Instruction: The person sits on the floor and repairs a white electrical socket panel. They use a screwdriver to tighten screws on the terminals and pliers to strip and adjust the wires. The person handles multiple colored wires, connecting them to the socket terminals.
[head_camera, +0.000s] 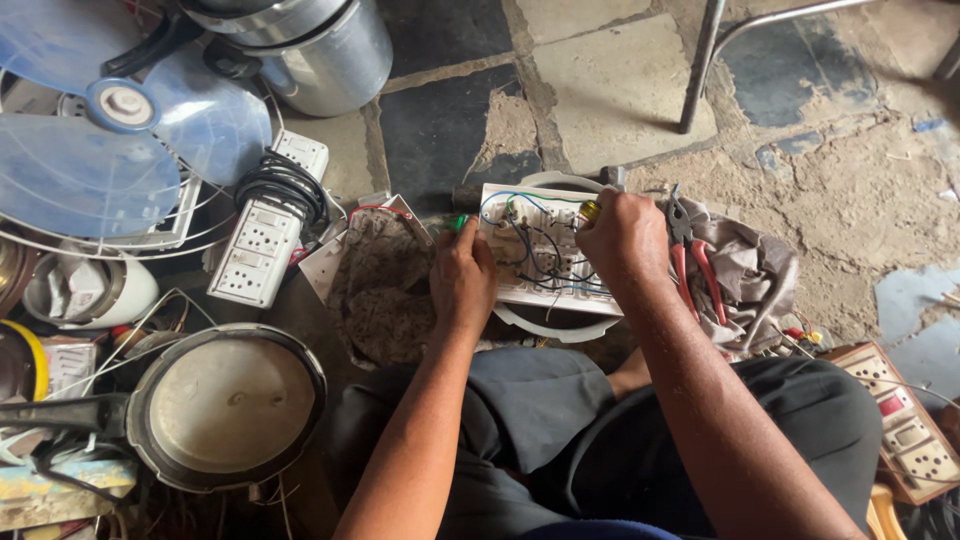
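An open white switchboard (545, 285) with blue, black and green wires inside lies on the floor in front of my knees. My left hand (462, 280) grips its left edge and steadies it; a green tip shows just above that hand. My right hand (622, 240) is closed around a screwdriver with a yellow handle (589, 210), its tip down among the wires at the board's upper right.
Red-handled pliers (690, 255) lie on a grey rag (750, 275) to the right. A white extension board (262, 235) with black cable, a blue fan blade (110, 110), steel cookers (320, 45), a cooker lid (230, 405) and another switchboard (905, 420) crowd around. A metal stool leg (700, 65) stands behind.
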